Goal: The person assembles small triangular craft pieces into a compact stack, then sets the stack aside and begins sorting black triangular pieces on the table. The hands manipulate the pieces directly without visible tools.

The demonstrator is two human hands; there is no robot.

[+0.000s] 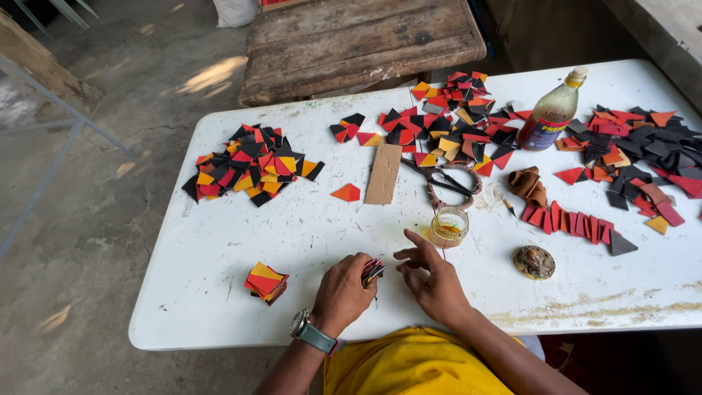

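Counter (219, 241) is crowded: scrap piles (252, 164), glue jar (448, 226) sitting right ahead. I'm watching the left hand (342, 292) gripping a small stack (372, 271) at the near edge, right hand (431, 274) hovering open beside it.

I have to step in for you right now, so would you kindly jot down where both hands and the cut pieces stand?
Left hand: gripping a small stack of cut pieces at the table's near edge.
Right hand: open, fingers spread beside that stack, holding nothing.
Glue jar just beyond the right hand; scissors and cardboard strip mid-table.
Done: one finished stack left of the hands; a fanned row of red pieces to the right.
Left: big loose piles unsorted.
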